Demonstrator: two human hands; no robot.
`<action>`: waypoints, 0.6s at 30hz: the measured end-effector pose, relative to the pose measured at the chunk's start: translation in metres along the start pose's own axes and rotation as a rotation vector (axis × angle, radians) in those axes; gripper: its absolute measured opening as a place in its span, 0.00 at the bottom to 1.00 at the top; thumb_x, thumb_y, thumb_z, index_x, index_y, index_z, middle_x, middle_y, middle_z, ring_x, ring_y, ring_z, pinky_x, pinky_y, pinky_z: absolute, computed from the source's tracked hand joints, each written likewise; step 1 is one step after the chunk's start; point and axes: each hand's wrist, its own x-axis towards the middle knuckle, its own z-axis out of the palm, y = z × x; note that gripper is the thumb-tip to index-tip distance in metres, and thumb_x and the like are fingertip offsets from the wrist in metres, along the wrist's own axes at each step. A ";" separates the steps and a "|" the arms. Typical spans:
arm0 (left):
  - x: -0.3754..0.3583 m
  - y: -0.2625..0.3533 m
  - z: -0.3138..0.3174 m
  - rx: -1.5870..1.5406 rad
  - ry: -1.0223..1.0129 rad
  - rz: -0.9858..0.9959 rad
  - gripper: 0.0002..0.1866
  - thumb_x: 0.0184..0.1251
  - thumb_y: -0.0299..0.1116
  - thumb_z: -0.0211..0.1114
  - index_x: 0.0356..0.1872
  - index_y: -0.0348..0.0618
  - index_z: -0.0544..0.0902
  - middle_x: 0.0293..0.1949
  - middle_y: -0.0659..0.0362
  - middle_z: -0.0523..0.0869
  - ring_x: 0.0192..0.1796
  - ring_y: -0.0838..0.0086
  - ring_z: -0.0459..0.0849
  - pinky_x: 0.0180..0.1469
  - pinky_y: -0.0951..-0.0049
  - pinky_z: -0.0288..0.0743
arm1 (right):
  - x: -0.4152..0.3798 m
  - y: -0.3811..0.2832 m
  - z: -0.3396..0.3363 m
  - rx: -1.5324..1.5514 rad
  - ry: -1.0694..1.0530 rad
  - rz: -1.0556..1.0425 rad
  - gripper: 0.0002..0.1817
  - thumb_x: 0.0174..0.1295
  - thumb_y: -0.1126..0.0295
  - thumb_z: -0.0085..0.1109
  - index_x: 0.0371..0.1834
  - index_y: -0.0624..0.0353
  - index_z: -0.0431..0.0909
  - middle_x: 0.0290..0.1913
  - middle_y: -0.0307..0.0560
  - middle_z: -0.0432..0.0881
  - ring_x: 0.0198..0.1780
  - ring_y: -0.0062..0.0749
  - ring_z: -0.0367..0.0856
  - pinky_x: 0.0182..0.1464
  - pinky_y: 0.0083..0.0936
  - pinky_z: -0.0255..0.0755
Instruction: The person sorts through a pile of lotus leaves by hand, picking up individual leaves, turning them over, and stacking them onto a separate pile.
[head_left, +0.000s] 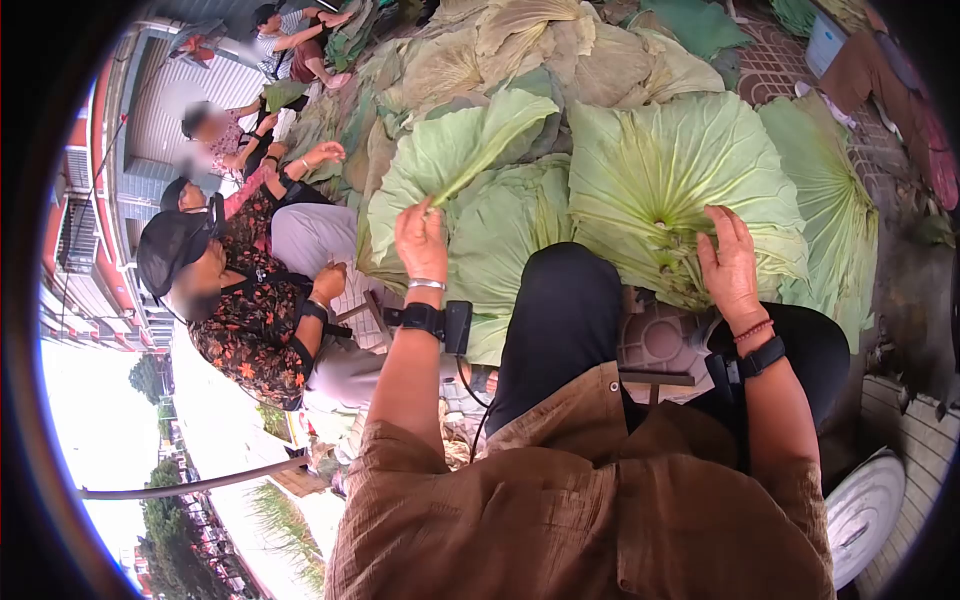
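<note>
My left hand [421, 240] pinches the edge of a pale green leaf [450, 150], which is folded and stands raised above the pile. My right hand [730, 262] rests with its fingers apart on the lower right part of a broad, spread green leaf [690, 170], beside its centre where the veins meet. Between and below the two lies another green leaf [505, 220]. A further leaf [830, 190] spreads at the right.
Brown, dried leaves [560, 50] are heaped beyond. At the left sits a person in a flowered shirt [255, 340], with other people [225, 135] farther back. A round pale lid [868, 510] stands at the lower right, a light blue container [824, 42] at the upper right.
</note>
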 end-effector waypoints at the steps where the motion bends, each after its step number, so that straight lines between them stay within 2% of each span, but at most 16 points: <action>1: -0.026 -0.008 0.010 -0.006 -0.087 -0.001 0.13 0.61 0.31 0.67 0.47 0.45 0.85 0.39 0.54 0.83 0.45 0.59 0.80 0.52 0.63 0.73 | 0.000 0.001 0.001 0.000 -0.006 0.016 0.21 0.56 0.76 0.58 0.56 0.63 0.72 0.55 0.60 0.75 0.56 0.57 0.72 0.60 0.43 0.67; 4: -0.103 -0.027 0.035 -0.028 -0.408 -0.039 0.14 0.59 0.32 0.67 0.47 0.47 0.85 0.38 0.53 0.83 0.46 0.58 0.80 0.52 0.62 0.73 | -0.003 0.002 0.001 -0.010 -0.021 0.025 0.22 0.57 0.76 0.57 0.56 0.63 0.72 0.55 0.60 0.75 0.56 0.57 0.72 0.60 0.43 0.67; 5: -0.121 -0.027 0.039 0.008 -0.603 -0.076 0.14 0.59 0.33 0.67 0.47 0.47 0.85 0.37 0.53 0.84 0.45 0.58 0.80 0.51 0.62 0.73 | -0.003 0.002 0.001 -0.024 -0.026 0.029 0.22 0.57 0.76 0.57 0.57 0.64 0.72 0.55 0.60 0.75 0.56 0.58 0.72 0.59 0.43 0.67; 6: -0.143 -0.033 0.044 -0.100 -0.671 -0.118 0.14 0.59 0.34 0.66 0.47 0.48 0.85 0.37 0.53 0.85 0.44 0.58 0.81 0.50 0.61 0.73 | -0.003 0.003 0.002 -0.022 -0.032 0.033 0.22 0.57 0.77 0.57 0.57 0.63 0.72 0.54 0.59 0.76 0.56 0.57 0.72 0.60 0.42 0.67; 7: -0.157 -0.031 0.047 -0.135 -0.696 -0.212 0.14 0.57 0.32 0.66 0.47 0.49 0.86 0.37 0.54 0.85 0.43 0.57 0.82 0.49 0.61 0.75 | -0.003 0.003 0.003 -0.025 -0.039 0.028 0.22 0.57 0.77 0.57 0.57 0.63 0.72 0.54 0.59 0.76 0.56 0.57 0.72 0.60 0.42 0.67; 10: -0.167 -0.035 0.049 -0.116 -0.712 -0.220 0.14 0.56 0.32 0.66 0.45 0.50 0.86 0.38 0.54 0.85 0.44 0.57 0.82 0.49 0.61 0.75 | -0.002 0.003 0.003 -0.060 -0.056 0.024 0.21 0.57 0.77 0.57 0.57 0.63 0.72 0.54 0.58 0.76 0.56 0.55 0.72 0.60 0.41 0.66; 13: -0.165 -0.035 0.049 -0.073 -0.782 -0.124 0.14 0.55 0.33 0.66 0.44 0.49 0.85 0.40 0.54 0.85 0.45 0.56 0.82 0.50 0.61 0.75 | -0.001 0.004 0.007 -0.095 -0.072 0.004 0.21 0.57 0.77 0.57 0.57 0.62 0.72 0.54 0.57 0.76 0.56 0.54 0.71 0.60 0.42 0.65; 16: -0.165 -0.036 0.054 -0.125 -0.831 -0.147 0.15 0.54 0.37 0.68 0.44 0.50 0.85 0.41 0.53 0.84 0.45 0.56 0.82 0.50 0.61 0.75 | 0.000 0.006 0.010 -0.131 -0.076 -0.006 0.21 0.58 0.76 0.58 0.57 0.62 0.73 0.54 0.57 0.76 0.56 0.53 0.72 0.61 0.43 0.64; 18: -0.169 -0.042 0.061 -0.159 -0.869 -0.159 0.18 0.53 0.41 0.69 0.45 0.50 0.85 0.42 0.53 0.85 0.48 0.56 0.82 0.53 0.62 0.75 | 0.001 0.002 0.011 -0.149 -0.086 0.014 0.22 0.59 0.73 0.58 0.58 0.61 0.72 0.57 0.55 0.75 0.59 0.52 0.70 0.63 0.43 0.61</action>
